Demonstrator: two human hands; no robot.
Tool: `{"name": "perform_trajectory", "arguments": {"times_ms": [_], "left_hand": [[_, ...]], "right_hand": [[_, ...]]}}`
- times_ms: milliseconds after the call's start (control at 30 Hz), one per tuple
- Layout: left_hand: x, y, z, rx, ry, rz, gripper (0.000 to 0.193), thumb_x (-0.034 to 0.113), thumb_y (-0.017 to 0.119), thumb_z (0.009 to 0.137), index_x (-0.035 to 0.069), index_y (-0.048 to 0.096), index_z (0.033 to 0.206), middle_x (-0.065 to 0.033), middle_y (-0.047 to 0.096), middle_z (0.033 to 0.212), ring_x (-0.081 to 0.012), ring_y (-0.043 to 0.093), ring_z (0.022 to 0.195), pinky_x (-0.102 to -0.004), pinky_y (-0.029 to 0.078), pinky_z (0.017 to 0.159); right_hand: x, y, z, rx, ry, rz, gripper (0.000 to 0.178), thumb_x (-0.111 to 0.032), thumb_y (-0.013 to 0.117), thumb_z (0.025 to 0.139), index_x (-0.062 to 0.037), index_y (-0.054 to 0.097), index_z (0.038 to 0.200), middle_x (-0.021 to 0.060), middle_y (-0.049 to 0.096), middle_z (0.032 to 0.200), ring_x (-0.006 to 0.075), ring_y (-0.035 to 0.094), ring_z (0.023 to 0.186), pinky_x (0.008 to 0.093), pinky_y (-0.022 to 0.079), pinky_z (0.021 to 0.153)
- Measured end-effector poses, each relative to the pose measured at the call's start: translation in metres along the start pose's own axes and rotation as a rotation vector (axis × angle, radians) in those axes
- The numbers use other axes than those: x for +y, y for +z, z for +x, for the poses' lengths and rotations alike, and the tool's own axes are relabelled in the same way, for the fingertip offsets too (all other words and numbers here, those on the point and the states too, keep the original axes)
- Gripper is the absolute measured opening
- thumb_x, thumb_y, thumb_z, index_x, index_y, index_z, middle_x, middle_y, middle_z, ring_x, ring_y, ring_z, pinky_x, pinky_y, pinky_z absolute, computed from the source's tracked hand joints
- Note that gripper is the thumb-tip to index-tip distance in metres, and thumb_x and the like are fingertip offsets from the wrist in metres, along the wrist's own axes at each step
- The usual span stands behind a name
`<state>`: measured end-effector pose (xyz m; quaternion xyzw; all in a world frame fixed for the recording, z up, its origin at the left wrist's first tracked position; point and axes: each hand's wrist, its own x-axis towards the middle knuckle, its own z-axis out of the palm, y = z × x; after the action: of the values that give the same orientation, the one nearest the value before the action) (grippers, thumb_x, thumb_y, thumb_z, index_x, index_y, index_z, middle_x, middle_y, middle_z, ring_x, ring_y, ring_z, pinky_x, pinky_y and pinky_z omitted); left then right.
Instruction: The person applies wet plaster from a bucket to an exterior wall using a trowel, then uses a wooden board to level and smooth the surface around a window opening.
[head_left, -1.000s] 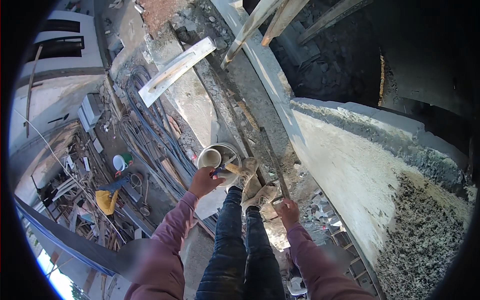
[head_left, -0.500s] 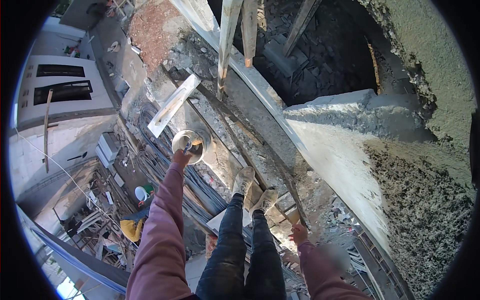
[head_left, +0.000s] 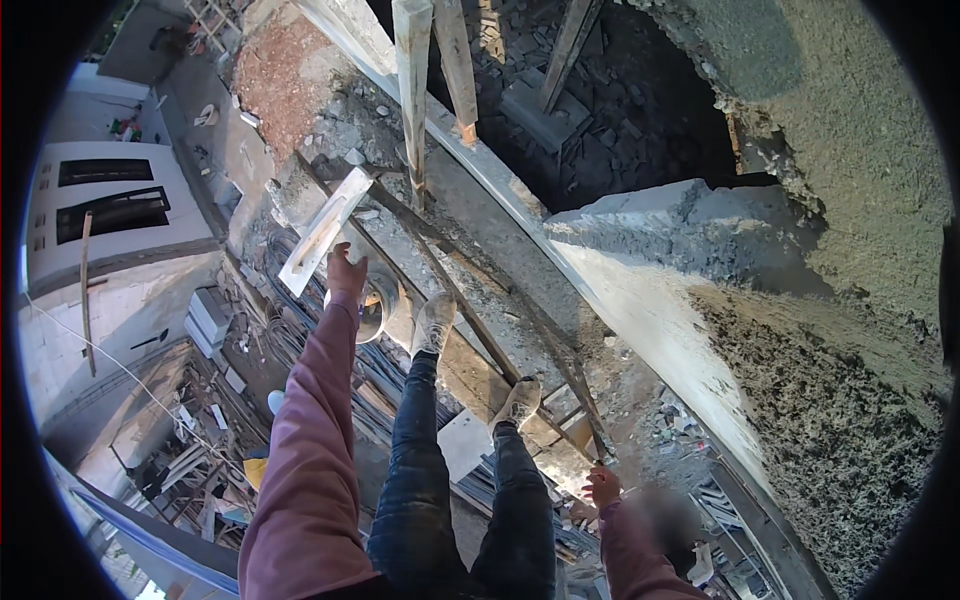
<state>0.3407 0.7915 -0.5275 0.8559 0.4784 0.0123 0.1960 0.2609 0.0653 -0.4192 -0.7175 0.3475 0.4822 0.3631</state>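
My left hand (head_left: 346, 271) reaches forward, fingers apart and holding nothing, beside a long pale plastering float (head_left: 326, 232). Whether the fingertips touch the float, I cannot tell. Below that hand is a round bucket (head_left: 374, 312), partly hidden by my forearm. My right hand (head_left: 602, 486) is out to the right with loosely bent fingers, near the end of a dark timber, and nothing shows in it. Both my shoes, the left (head_left: 434, 322) and the right (head_left: 519, 402), stand apart on a narrow plank (head_left: 470, 372).
Upright timber posts (head_left: 412, 90) stand ahead, beside a dark pit (head_left: 640, 120) with rubble. A rough plastered wall (head_left: 640, 330) runs along the right. Bundled rods (head_left: 385, 385) and scrap lie below on the left. A blurred patch (head_left: 665, 520) is beyond my right hand.
My left hand has let go of the blue-handled tool in the bucket and moved up to the float. My feet have stepped farther apart, the left one forward toward the bucket.
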Motion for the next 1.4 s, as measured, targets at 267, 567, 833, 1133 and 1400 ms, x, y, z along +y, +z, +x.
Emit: {"name": "perform_trajectory", "arguments": {"times_ms": [267,567,833,1133,1400], "left_hand": [[0.289,-0.055,0.204,0.294,0.416,-0.320,0.086,0.029,0.088,0.064,-0.003,0.044,0.130,-0.0226,0.051,0.122,-0.0361,0.052,0.114,-0.0403,0.044,0.097],[0.364,-0.074,0.269,0.297,0.420,-0.368,0.088,0.033,0.090,0.060,-0.004,0.044,0.125,-0.0215,0.054,0.119,-0.0345,0.055,0.112,-0.0388,0.045,0.098],[0.282,-0.088,0.157,0.298,0.525,-1.030,0.079,0.000,0.077,0.061,0.001,0.039,0.130,-0.0142,0.053,0.122,-0.0221,0.055,0.109,-0.0331,0.044,0.097],[0.209,-0.096,0.149,0.137,0.569,-0.858,0.044,0.004,0.073,0.071,0.003,0.053,0.110,-0.0057,0.059,0.096,-0.0161,0.058,0.087,-0.0295,0.048,0.081],[0.249,-0.214,0.066,-0.181,0.937,-0.758,0.045,0.017,0.070,0.073,-0.002,0.047,0.107,-0.0152,0.060,0.095,-0.0237,0.060,0.089,-0.0366,0.048,0.083]], "right_hand": [[-0.065,0.077,-0.029,0.095,0.044,0.224,0.023,-0.007,0.054,0.091,-0.0025,0.059,0.113,0.0131,0.064,0.092,0.0223,0.068,0.066,0.0324,0.055,0.048],[-0.154,0.230,-0.086,-0.167,-0.173,0.170,0.026,-0.011,0.057,0.092,-0.0049,0.059,0.117,0.0091,0.066,0.093,0.0158,0.068,0.071,0.0278,0.056,0.058],[-0.141,0.206,-0.083,-0.114,-0.104,0.414,0.028,-0.014,0.057,0.093,-0.0023,0.057,0.119,0.0108,0.066,0.097,0.0189,0.068,0.074,0.0292,0.056,0.057],[-0.094,0.185,-0.067,-0.026,0.107,0.346,0.027,-0.012,0.057,0.090,-0.0013,0.058,0.115,0.0116,0.066,0.091,0.0193,0.067,0.068,0.0305,0.056,0.055],[-0.165,0.214,-0.078,-0.130,-0.107,0.332,0.026,-0.014,0.055,0.094,-0.0041,0.058,0.118,0.0082,0.065,0.093,0.0162,0.066,0.070,0.0285,0.055,0.056]]}}
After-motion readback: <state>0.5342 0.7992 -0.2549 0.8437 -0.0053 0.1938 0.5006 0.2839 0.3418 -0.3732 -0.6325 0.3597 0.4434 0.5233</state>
